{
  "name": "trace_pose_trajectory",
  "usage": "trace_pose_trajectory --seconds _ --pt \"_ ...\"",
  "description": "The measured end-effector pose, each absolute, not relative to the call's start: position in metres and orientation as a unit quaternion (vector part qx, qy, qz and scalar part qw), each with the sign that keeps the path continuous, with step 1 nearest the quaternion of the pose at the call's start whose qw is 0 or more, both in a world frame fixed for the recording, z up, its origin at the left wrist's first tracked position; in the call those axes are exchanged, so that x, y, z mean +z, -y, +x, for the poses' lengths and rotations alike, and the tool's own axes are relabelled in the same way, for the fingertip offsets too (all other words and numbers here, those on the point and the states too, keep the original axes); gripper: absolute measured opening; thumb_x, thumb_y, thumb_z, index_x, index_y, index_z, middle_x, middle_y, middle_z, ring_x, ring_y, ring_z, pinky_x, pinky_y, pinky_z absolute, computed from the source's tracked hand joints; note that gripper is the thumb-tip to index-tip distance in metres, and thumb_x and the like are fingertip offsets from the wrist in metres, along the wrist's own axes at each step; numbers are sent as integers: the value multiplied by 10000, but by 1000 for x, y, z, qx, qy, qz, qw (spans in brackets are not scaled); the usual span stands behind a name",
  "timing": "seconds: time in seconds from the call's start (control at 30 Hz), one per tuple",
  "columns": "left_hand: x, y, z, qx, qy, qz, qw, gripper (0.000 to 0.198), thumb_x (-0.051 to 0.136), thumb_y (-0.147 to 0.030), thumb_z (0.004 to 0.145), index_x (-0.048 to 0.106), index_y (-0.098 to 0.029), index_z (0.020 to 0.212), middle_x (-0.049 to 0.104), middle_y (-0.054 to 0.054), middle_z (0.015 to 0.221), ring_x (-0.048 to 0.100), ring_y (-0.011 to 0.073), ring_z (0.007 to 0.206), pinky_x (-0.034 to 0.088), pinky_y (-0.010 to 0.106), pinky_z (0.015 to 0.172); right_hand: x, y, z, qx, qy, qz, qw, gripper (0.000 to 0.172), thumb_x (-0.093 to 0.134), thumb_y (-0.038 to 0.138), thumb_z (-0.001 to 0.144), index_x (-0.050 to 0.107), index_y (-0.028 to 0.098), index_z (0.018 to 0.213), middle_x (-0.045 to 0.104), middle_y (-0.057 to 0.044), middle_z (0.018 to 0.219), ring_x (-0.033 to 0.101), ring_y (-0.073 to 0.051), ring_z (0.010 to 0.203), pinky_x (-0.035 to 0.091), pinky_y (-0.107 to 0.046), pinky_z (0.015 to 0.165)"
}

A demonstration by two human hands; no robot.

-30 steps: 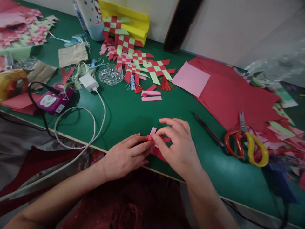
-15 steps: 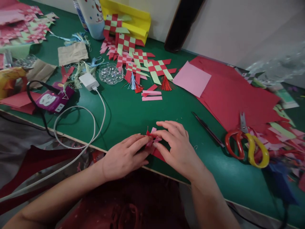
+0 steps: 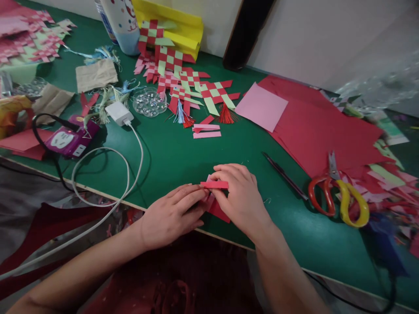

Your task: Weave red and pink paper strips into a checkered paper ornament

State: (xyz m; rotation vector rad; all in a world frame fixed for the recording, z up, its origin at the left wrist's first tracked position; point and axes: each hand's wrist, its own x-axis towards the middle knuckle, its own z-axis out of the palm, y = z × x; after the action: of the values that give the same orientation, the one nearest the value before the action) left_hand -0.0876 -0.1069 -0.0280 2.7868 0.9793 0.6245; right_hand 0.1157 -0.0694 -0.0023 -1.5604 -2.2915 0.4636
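At the table's near edge, both hands pinch a small piece of red and pink paper strips [image 3: 219, 211]. My left hand [image 3: 175, 213] is closed on its left side, with the fingertips meeting the strips. From the right, my right hand [image 3: 240, 198] grips with thumb and index finger a red strip [image 3: 216, 185] that lies crosswise over the piece. A pink strip end pokes up behind it. Fingers cover much of the weave. Just beyond lie loose pink strips [image 3: 207, 134] and several finished woven paper fish [image 3: 218, 92], some with tassels.
Right of my hands lie a black pen-like tool [image 3: 284, 176], scissors [image 3: 332, 183] with red and yellow handles, red paper sheets [image 3: 321, 126] and scraps. A white cable [image 3: 141, 152], purple power socket [image 3: 72, 137] and dish of small eyes [image 3: 149, 102] are at left.
The red strip now lies flat across the piece to the right, under my right fingers; before, only a short red tip stood up there. The view has shifted slightly.
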Motion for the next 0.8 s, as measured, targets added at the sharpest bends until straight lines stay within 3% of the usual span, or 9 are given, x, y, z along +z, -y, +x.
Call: trace_pose_trajectory --seconds 0.17,0.3,0.5,0.7,0.8 --pt "-28 107 -87 204 -334 918 69 297 574 -253 943 611 -141 1216 593 118 1254 559 263 1254 510 401 1082 -5 69 115 147 815 -542 145 105 561 253 922 664 248 939 670 -60 1219 521 -273 1199 401 -472 945" --pt "-28 106 -87 201 -332 918 78 281 565 -233 944 598 -142 1208 584 128 1251 538 272 1289 458 475 1122 -6 69 115 145 817 -539 144 145 523 244 934 663 246 974 665 -71 1239 516 -283 1208 405 -489 944" --pt "-28 106 -88 194 -324 921 94 168 541 -227 958 606 -148 1091 557 149 1272 599 237 1216 428 487 1137 -10 68 113 116 809 -551 167 288 489 216 930 604 228 1193 666 -91 1254 543 -291 1177 435 -485 909" --pt "-28 106 -88 195 -324 920 101 158 549 -229 957 605 -155 1085 567 135 1259 606 231 1199 431 480 1139 -10 71 121 113 807 -555 171 130 550 194 893 671 212 936 667 -90 1206 528 -294 1166 451 -484 940" --pt "-29 106 -88 196 -325 919 102 201 548 -236 963 603 -154 1138 578 127 1268 594 225 1214 425 472 1142 -10 75 126 105 814 -546 166 184 536 156 898 696 206 975 672 -87 1210 524 -291 1164 451 -495 962"
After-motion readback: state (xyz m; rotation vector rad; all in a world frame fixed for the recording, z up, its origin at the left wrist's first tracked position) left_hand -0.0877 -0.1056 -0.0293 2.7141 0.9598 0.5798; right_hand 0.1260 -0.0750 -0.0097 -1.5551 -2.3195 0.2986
